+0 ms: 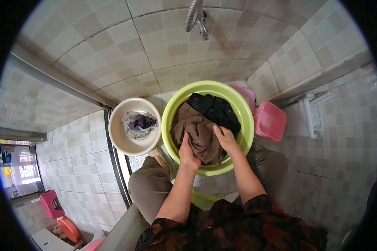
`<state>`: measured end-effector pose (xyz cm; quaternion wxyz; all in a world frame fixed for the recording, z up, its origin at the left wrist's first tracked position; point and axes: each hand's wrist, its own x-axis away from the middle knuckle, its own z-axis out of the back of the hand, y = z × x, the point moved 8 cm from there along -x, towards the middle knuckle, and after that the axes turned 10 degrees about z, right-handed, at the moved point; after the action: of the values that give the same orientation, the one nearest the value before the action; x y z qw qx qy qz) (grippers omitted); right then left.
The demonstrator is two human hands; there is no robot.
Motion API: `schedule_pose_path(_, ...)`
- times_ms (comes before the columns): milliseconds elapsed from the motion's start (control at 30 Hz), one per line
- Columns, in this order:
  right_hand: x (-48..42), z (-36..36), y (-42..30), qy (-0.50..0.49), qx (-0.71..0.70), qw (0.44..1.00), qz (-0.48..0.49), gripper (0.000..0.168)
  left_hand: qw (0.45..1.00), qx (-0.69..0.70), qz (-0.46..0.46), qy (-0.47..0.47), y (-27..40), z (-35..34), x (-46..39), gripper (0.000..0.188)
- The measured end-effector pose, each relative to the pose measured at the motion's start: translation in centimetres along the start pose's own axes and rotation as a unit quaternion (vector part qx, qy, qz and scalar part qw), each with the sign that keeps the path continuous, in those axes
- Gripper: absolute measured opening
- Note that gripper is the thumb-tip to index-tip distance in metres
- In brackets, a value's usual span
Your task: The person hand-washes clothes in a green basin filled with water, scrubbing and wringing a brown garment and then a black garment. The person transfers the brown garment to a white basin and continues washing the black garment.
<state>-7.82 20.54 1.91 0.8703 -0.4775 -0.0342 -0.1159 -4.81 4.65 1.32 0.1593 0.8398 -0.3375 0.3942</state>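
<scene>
A large lime-green plastic basin stands on the tiled floor before me, between my knees. In it lies a bunched brown garment, with a black garment behind it on the far side. My left hand grips the near left part of the brown cloth, thumb on top and fingers hidden in the folds. On the cloth's right side my right hand holds it the same way, its fingers partly hidden.
Left of the green basin stands a cream basin holding a dark purple cloth and pale cloth. Pink containers and a white bin are at the right. A metal tap projects from the tiled wall ahead.
</scene>
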Motion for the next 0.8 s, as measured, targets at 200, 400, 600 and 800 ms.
schedule_pose_path(200,1.9,2.2,-0.4,0.029,-0.331,0.943,-0.001,0.034,0.997,0.033,-0.053,-0.045,1.2,-0.5,0.7,0.057)
schedule_pose_path(400,6.1,0.8,-10.8,-0.062,-0.116,0.973,0.191,0.020,0.994,0.017,-0.054,-0.093,0.9,-1.4,0.8,0.059)
schedule_pose_path(600,6.8,-3.9,-13.4,0.093,0.161,0.955,0.231,0.018,0.995,-0.003,0.031,-0.099,-2.3,2.7,-1.7,0.048)
schedule_pose_path(800,6.4,-2.8,-13.0,0.053,0.196,0.959,0.199,0.030,0.959,-0.035,-0.071,-0.274,-1.9,-1.5,0.3,0.038)
